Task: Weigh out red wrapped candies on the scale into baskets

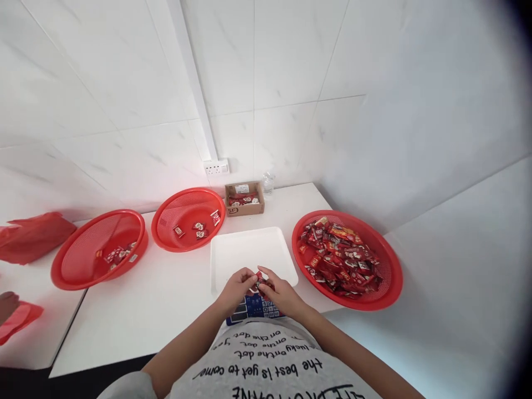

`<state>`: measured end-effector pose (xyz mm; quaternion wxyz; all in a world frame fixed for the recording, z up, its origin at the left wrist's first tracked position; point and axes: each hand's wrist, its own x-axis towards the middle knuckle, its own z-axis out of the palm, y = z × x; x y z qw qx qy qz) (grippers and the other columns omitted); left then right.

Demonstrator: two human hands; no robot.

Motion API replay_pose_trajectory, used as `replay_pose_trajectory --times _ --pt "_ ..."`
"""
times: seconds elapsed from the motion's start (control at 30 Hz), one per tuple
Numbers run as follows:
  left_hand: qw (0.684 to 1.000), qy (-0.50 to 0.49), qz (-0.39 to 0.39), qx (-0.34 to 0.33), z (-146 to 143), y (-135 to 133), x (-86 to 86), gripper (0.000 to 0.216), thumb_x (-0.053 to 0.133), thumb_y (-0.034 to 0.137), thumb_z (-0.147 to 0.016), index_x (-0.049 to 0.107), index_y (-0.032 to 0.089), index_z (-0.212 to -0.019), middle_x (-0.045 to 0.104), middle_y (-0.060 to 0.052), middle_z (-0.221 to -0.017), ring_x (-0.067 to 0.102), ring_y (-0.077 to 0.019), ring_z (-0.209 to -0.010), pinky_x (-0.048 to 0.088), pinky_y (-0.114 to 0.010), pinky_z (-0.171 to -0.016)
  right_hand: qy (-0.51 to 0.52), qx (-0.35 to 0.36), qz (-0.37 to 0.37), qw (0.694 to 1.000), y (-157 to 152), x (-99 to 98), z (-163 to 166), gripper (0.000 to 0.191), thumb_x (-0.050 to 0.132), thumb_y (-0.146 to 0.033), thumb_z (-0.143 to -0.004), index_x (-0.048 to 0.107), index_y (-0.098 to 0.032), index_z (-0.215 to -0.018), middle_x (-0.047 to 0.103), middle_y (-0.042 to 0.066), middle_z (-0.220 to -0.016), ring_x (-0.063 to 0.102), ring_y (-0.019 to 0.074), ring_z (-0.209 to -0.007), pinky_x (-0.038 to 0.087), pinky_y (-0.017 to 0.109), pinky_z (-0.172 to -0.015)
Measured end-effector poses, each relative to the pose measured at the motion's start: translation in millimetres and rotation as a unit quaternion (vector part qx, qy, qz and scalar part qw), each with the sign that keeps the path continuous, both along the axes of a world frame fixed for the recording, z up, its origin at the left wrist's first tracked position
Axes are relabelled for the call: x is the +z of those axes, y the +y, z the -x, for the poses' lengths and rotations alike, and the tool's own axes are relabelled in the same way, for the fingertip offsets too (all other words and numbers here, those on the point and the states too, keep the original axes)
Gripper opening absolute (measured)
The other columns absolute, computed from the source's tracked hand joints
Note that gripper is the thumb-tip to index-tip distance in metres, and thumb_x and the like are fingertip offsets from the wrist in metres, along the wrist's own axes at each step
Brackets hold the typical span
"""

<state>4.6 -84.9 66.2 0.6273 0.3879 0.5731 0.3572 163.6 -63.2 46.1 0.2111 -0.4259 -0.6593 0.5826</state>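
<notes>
A small red wrapped candy is pinched between my two hands, just over the front edge of the scale's white tray. The fingers of my left hand close on its left side. My right hand grips it from the right, thumb and forefinger around it. Below my hands shows the blue keypad panel of the scale, partly covered by them. To the right stands a red basket heaped with red-wrapped candies.
Behind the tray are a cardboard box of packets and a clear plastic cup. Leftward stand two red baskets with a few candies each. At far left are a red bag and another person's hand.
</notes>
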Motion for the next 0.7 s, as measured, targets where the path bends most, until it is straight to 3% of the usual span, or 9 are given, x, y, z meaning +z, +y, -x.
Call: replay_pose_trajectory --times 0.1,0.2,0.33,0.43,0.53,0.7 --pt "0.999 0.024 -0.002 0.045 27.3 2.0 -2.8 0.036 0.060 0.052 -0.069 0.053 0.017 -0.075 0.063 -0.001 -0.070 0.056 -0.0118 -0.062 0.044 -0.025 -0.060 -0.014 -0.028 -0.026 0.999 1.5 -1.4 0.5 0.048 0.047 -0.032 -0.083 0.042 -0.020 -0.129 0.064 -0.001 -0.075 0.058 0.0139 -0.069 0.046 0.030 -0.072" --pt "0.992 0.093 -0.026 0.084 49.2 10.7 -9.6 0.041 0.056 0.056 -0.069 0.055 0.017 -0.081 0.065 -0.005 -0.078 0.060 -0.0157 -0.068 0.048 -0.030 -0.065 -0.039 -0.127 -0.068 0.989 14.7 -2.0 -12.9 0.042 0.046 -0.031 -0.082 0.049 -0.018 -0.122 0.063 0.000 -0.075 0.057 0.0138 -0.070 0.045 0.028 -0.072" --pt "0.957 0.259 -0.120 0.057 60.1 20.7 -26.9 0.042 0.056 0.047 -0.070 0.056 0.020 -0.102 0.061 -0.009 -0.113 0.055 -0.0256 -0.107 0.045 -0.041 -0.089 -0.137 -0.245 -0.101 0.954 43.2 -7.0 -59.4 0.039 0.042 -0.028 -0.083 0.051 -0.018 -0.119 0.065 0.005 -0.095 0.059 0.0163 -0.088 0.044 0.030 -0.083" --pt "0.923 0.329 -0.198 -0.011 55.2 16.9 -39.9 0.041 0.051 0.042 -0.074 0.056 0.022 -0.109 0.057 -0.008 -0.122 0.047 -0.0257 -0.119 0.036 -0.044 -0.101 -0.270 -0.222 -0.054 0.935 58.4 -16.3 -101.4 0.040 0.047 -0.027 -0.081 0.052 -0.018 -0.120 0.060 0.010 -0.116 0.054 0.0202 -0.106 0.040 0.032 -0.092" --pt "0.908 0.350 -0.224 -0.053 47.5 7.8 -46.4 0.037 0.046 0.042 -0.076 0.060 0.023 -0.104 0.060 -0.007 -0.117 0.051 -0.0250 -0.116 0.037 -0.044 -0.101 -0.315 -0.168 0.003 0.934 67.5 -29.8 -128.0 0.037 0.061 -0.029 -0.072 0.061 -0.018 -0.107 0.063 0.010 -0.110 0.057 0.0248 -0.103 0.041 0.035 -0.090" --pt "0.909 0.358 -0.200 -0.073 42.6 1.4 -41.4 0.036 0.045 0.045 -0.076 0.062 0.025 -0.099 0.062 -0.004 -0.115 0.055 -0.0235 -0.111 0.043 -0.039 -0.096 -0.317 -0.145 0.032 0.937 82.8 -53.1 -128.6 0.035 0.065 -0.031 -0.068 0.064 -0.022 -0.103 0.068 0.008 -0.101 0.062 0.0224 -0.090 0.045 0.034 -0.083"
